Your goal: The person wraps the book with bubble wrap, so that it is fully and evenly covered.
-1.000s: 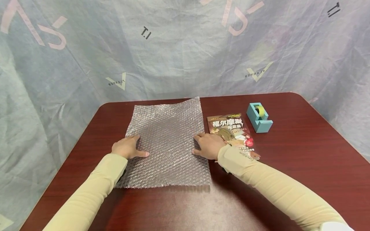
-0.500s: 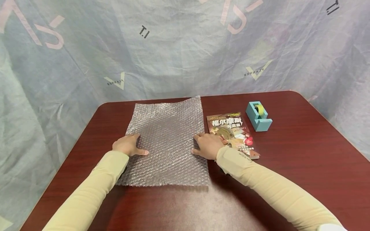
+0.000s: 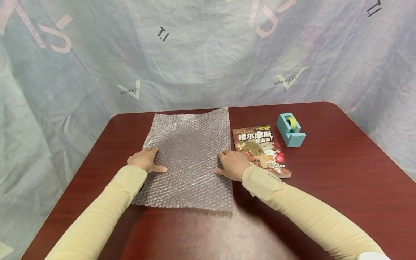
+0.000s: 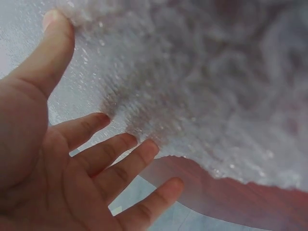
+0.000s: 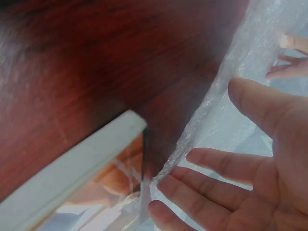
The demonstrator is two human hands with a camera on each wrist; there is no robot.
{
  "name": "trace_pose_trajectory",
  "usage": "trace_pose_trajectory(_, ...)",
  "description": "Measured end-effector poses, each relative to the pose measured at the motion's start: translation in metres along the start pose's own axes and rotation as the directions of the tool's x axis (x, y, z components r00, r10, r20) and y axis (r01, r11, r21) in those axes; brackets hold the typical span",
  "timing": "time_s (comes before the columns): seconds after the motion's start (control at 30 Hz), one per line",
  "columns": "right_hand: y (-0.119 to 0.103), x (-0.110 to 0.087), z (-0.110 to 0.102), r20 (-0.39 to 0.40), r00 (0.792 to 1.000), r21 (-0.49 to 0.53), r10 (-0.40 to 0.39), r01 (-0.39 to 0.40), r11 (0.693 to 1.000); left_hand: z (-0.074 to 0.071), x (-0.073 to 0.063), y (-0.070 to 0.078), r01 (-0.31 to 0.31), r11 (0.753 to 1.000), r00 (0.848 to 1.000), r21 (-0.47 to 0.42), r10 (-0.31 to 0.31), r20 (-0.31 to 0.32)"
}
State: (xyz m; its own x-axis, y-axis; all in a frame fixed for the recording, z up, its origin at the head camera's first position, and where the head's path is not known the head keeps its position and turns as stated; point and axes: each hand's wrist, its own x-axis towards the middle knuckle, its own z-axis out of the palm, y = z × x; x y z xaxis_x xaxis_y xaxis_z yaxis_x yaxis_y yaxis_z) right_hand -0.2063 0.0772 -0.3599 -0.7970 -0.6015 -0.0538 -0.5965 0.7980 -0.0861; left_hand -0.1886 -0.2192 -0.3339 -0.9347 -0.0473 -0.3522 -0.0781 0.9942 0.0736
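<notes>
A sheet of clear bubble wrap [image 3: 191, 159] lies spread on the dark red table, its far right corner lifted a little. On its left edge rests my left hand [image 3: 144, 160], thumb pointing inward and fingers extended; the left wrist view shows the fingertips of this hand [image 4: 96, 159] touching the sheet. My right hand [image 3: 233, 165] rests on the right edge in a similar way. In the right wrist view, the fingers of that hand [image 5: 231, 178] lie spread along the edge of the wrap. Just right of this hand lies a paperback book [image 3: 260, 148] with an illustrated cover.
A light blue tape dispenser [image 3: 290, 130] with a yellow roll stands right of the book. Behind the table [image 3: 341, 169] hangs a grey printed cloth [image 3: 201, 54]. The near edge of the wrap lies inside the tabletop.
The bubble wrap has turned slightly clockwise, its far edge shifting right and its near left corner moving away from me. Both hands stay on its edges. The book and tape dispenser keep their places.
</notes>
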Motion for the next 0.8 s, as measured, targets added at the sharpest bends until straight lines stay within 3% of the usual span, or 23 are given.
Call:
trace_pose_trajectory(0.43,-0.003,-0.003,-0.005,-0.018,1.0,-0.02,0.01,-0.01,1.0,-0.012,0.009,0.006,0.022,1.0,0.999,0.014,-0.022,0.04)
trace_pose_trajectory(0.8,-0.01,-0.006,0.003,-0.044,0.999,0.007,-0.01,0.01,1.0,-0.011,0.012,0.005,0.066,0.998,0.995,-0.01,-0.065,0.08)
